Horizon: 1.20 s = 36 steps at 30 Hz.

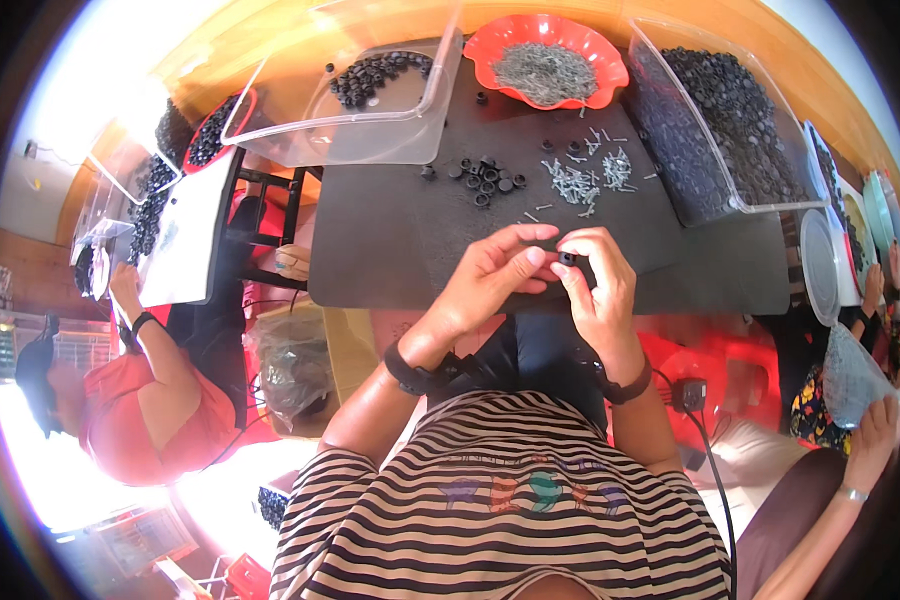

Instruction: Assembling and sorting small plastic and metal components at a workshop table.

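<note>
Above the near edge of the dark grey table [370,255], both my hands meet in front of my body. My right hand [604,288] pinches a small black round cap [567,258] between thumb and fingertips. Close beside it, my left hand [492,270] has its thumb and fingers drawn together, its fingertips near the cap. Anything between those left fingertips is too small to make out. Beyond my hands lies a loose group of black caps [487,180]. To the right of that group are scattered silver screws [573,184].
A red scalloped bowl [608,92] of screws stands at the back. Clear plastic bins flank it: the left bin [370,146] holds some black caps, the right bin [698,180] many more. People work at both sides: a person in red [160,410] at left, another person's arm [832,515] at right.
</note>
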{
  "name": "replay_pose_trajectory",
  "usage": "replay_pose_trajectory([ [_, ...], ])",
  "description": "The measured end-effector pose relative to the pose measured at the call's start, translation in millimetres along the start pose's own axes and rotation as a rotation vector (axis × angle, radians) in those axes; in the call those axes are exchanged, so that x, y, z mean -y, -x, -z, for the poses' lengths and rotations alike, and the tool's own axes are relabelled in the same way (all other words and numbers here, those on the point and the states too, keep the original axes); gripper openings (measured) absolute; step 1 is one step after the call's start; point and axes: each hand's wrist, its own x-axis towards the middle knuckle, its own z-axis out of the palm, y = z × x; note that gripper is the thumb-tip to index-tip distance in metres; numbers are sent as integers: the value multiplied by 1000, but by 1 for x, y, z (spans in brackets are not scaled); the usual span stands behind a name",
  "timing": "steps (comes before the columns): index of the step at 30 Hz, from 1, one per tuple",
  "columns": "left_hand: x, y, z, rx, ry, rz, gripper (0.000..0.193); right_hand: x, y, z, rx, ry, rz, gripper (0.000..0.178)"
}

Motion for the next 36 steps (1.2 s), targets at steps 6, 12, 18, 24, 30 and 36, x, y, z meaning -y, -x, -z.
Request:
replay_pose_trajectory([
  [6,-8,-1,-3,-6,0,-101,34,-1,-3,-5,54,24,132,50],
  [12,-137,-25,35,-381,-840,-558,25,-21,-10,13,-143,-76,-74,48],
  [18,-160,-50,72,-625,-1428,-929,28,-43,-4,10,-195,-197,-199,23],
  [24,-80,-40,37,-235,-1330,-804,17,-47,1,11,-196,-200,-210,16],
  [30,-72,-43,58,-326,-1313,-591,14,-49,3,10,-271,-323,-240,11],
  [36,-51,-30,71,-396,-1403,-544,24,-50,2,10,-254,-288,-218,8],
])
